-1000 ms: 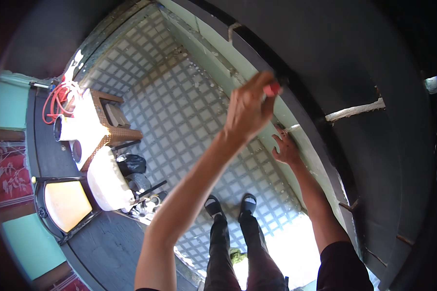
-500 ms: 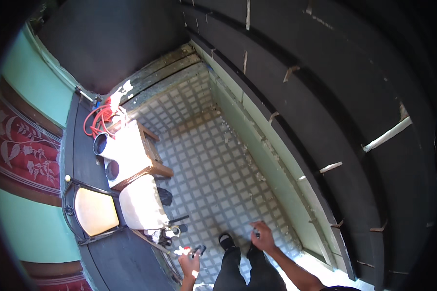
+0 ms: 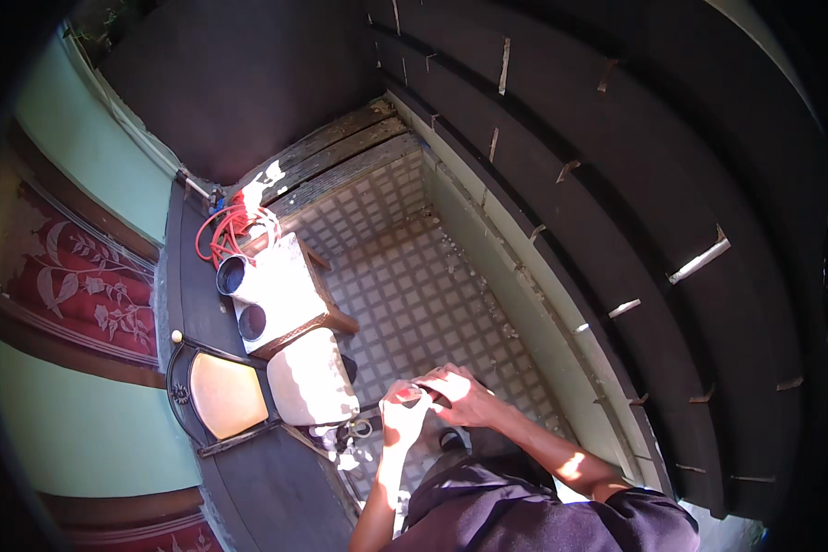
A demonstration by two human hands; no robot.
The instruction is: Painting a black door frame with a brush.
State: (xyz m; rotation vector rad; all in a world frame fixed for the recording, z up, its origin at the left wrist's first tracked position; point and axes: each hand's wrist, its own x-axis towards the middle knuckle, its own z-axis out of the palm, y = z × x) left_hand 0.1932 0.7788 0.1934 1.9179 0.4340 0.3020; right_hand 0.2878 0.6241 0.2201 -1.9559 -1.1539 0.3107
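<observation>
Both my hands meet in front of my body, above the tiled floor. My left hand (image 3: pixel 404 416) is closed, its fingers bent toward the right hand. Close against it, my right hand (image 3: pixel 462 396) is closed with curled fingers. A small dark thing (image 3: pixel 439 398) shows between the two hands, mostly hidden by the fingers; its kind cannot be made out. Nearest to my left hand is a chair (image 3: pixel 308 382) with a pale seat and a yellowish backrest. Small items, one with a ring-shaped part (image 3: pixel 361 429), are by its seat edge.
Beyond the chair stands a small wooden table (image 3: pixel 290 293) with two dark round containers, one a bowl (image 3: pixel 231 274). A coiled red hose (image 3: pixel 235 230) lies behind it. A dark panelled wall (image 3: pixel 616 212) curves along the right; wooden steps (image 3: pixel 350 138) are at the far end.
My hands were apart and low, each with a small dark thing. They have risen and come together. The view has shifted, so the furniture appears farther right.
</observation>
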